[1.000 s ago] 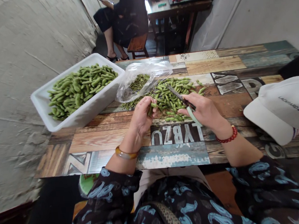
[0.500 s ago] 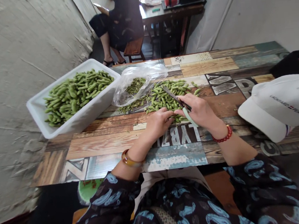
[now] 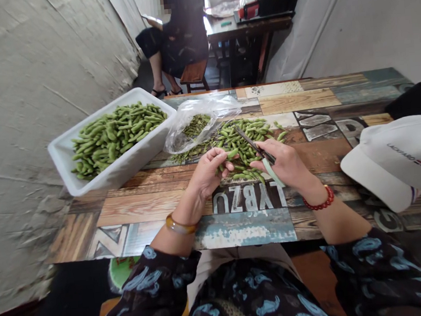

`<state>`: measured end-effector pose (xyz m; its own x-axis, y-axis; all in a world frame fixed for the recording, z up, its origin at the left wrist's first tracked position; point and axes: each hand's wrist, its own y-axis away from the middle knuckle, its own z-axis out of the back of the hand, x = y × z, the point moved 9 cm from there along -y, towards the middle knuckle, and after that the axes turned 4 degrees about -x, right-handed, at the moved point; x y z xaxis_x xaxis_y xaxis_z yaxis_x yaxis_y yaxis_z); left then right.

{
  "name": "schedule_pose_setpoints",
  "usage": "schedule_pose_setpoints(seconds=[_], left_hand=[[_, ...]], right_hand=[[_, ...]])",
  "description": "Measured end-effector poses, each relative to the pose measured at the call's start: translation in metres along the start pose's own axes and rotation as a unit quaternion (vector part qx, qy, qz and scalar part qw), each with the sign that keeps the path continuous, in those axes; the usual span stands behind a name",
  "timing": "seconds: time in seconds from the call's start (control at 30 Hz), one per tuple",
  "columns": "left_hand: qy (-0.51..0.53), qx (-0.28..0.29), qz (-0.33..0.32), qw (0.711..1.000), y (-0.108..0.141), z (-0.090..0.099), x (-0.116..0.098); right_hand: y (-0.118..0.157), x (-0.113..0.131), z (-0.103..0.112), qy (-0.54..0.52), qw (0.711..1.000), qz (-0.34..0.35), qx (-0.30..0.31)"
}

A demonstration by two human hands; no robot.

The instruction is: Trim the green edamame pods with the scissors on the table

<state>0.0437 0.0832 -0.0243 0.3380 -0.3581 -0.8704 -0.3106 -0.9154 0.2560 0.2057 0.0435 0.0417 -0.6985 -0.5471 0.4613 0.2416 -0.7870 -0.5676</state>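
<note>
Pinched between the fingertips of my left hand point(image 3: 212, 172) is a green pod point(image 3: 232, 153), raised just above the table. My right hand point(image 3: 280, 163) is wrapped round scissors point(image 3: 266, 160) with pale green handles, their blades pointing up and left over a pile of green pods point(image 3: 247, 129). Left of the pile, a clear plastic bag point(image 3: 224, 108) lies with its mouth open, small green trimmings point(image 3: 196, 125) inside and more scattered in front. A white bin point(image 3: 142, 147) full of pods stands farther left.
The patchwork table point(image 3: 137, 208) carries a white cap point(image 3: 400, 159) at the right, with a black item point(image 3: 409, 99) behind it. Beyond the far edge a person point(image 3: 185, 31) sits on a wooden stool point(image 3: 195, 72) beside another table point(image 3: 227, 27). A wall rises at the left.
My left hand has drawn back left from the pile, turned upward, with a pod now showing in its fingers. My right hand still holds the scissors. The whole view has shifted slightly.
</note>
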Motion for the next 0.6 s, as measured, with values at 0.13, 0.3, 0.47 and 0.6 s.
schedule_pose_setpoints(seconds=[0.13, 0.3, 0.47, 0.6], left_hand=[[0.045, -0.029, 0.015, 0.998, 0.000, 0.006, -0.002], [0.067, -0.018, 0.023, 0.997, 0.002, 0.004, -0.002], [0.081, -0.026, 0.010, 0.996, 0.002, 0.007, -0.002], [0.057, -0.038, -0.007, 0.998, 0.003, 0.007, -0.003]], right_hand=[[0.002, 0.000, -0.002, -0.001, 1.000, 0.005, -0.001], [0.003, -0.001, -0.007, -0.009, 1.000, 0.006, 0.009], [0.004, 0.002, -0.014, -0.020, 0.998, -0.004, 0.056], [0.006, 0.004, -0.019, -0.022, 0.996, -0.011, 0.091]])
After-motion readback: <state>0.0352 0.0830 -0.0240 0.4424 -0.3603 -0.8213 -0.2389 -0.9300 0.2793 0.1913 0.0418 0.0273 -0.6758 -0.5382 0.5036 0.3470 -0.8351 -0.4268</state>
